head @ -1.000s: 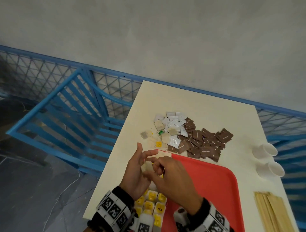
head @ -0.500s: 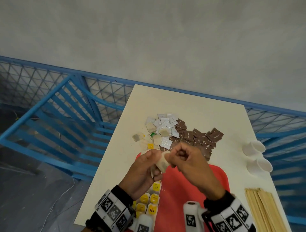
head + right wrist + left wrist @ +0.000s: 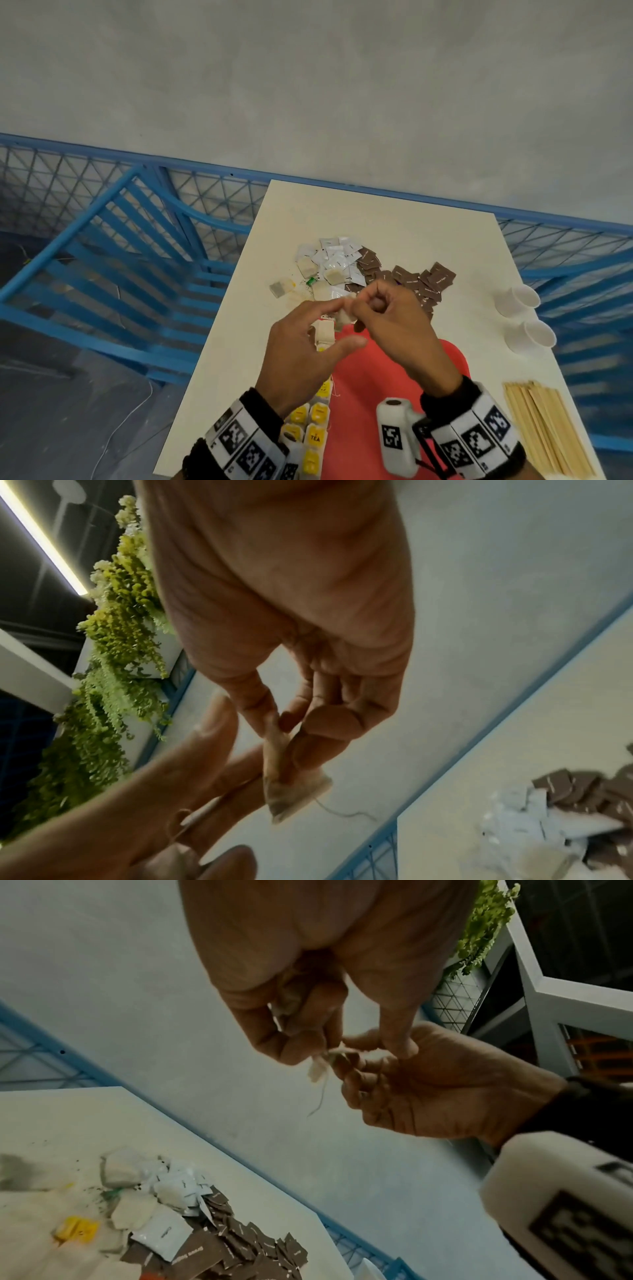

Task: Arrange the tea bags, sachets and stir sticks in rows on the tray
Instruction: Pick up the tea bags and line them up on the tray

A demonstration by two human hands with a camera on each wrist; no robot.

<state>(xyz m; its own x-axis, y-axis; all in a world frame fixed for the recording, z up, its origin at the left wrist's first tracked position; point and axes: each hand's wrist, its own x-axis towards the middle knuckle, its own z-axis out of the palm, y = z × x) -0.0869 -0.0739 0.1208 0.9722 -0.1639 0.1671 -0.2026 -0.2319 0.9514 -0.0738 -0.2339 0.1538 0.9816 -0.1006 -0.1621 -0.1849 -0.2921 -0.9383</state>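
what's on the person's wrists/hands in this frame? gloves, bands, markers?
No gloves; both hands are bare. The left hand and right hand each have a black cuff at the wrist under a white band printed with square black-and-white fiducial markers. A white rounded camera housing, carrying its own marker, sits on the inner side of the right wrist, with a black strap beside it.

A café or canteen-style seating area: a cream table (image 3: 394, 219) stands against a blue lattice railing (image 3: 68, 192) and a grey plastered wall (image 3: 308, 68), with paper cups (image 3: 517, 301), trailing greenery in a planter (image 3: 116, 647) and a ceiling strip light (image 3: 44, 542).
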